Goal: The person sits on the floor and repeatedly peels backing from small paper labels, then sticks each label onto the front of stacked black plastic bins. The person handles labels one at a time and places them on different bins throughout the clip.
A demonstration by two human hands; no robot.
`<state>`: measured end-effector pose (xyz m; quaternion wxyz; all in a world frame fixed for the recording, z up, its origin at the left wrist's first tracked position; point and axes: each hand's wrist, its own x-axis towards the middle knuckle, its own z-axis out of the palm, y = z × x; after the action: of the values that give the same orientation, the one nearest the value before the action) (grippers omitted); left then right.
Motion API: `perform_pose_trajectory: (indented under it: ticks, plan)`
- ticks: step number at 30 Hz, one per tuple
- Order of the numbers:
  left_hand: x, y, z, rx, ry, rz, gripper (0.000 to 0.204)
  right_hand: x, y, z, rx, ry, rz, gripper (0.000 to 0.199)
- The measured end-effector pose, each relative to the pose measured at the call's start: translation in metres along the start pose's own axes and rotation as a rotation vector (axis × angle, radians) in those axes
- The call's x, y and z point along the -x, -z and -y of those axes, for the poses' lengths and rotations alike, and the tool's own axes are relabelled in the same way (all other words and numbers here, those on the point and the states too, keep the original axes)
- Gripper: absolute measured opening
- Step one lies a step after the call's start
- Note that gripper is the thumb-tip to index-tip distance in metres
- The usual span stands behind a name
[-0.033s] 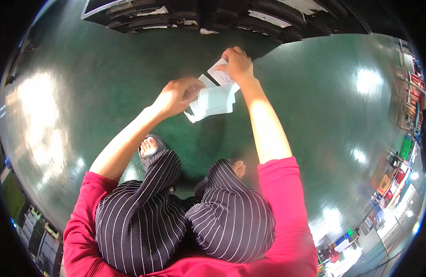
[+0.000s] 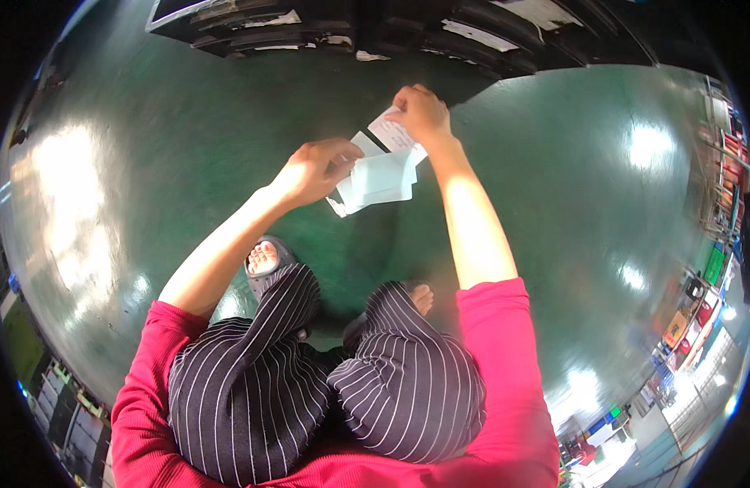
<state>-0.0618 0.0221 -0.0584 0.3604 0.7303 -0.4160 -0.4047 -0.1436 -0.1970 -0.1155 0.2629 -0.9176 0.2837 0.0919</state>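
Several pale bluish-white paper slips (image 2: 380, 177) are fanned out in front of my knees, overlapping each other. My left hand (image 2: 319, 169) is closed on their left edge, thumb and fingers pinching. Farther out and to the right, my right hand (image 2: 423, 115) pinches a white slip with writing (image 2: 389, 130) by its upper end. The lower end of that slip meets the fanned slips. A dark gap shows between it and the slip beside it. My fingers hide parts of the paper edges.
I squat on a glossy green floor (image 2: 570, 211). Ahead stands a dark shelf unit (image 2: 358, 32) with torn papers along its slots. My sandalled left foot (image 2: 263, 260) and my right foot (image 2: 422, 299) are below the slips. Cluttered goods (image 2: 684, 317) line the far right.
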Motion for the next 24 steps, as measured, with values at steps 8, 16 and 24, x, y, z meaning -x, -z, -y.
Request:
perform_pose_trajectory:
  ticks: [8, 16, 24]
  plan:
    - [-0.004, 0.003, 0.001, -0.193, -0.1, -0.123, 0.037, 0.005, 0.03, -0.027, -0.069, 0.19, -0.206, 0.021]
    - [-0.019, 0.015, -0.057, -0.436, -0.748, -0.417, 0.058, 0.063, 0.105, 0.015, -1.076, -0.281, 0.114, 0.02]
    - [-0.004, 0.029, -0.095, 0.041, -0.785, -0.336, 0.023, 0.083, 0.121, 0.036, -1.1, -0.339, -0.058, 0.02]
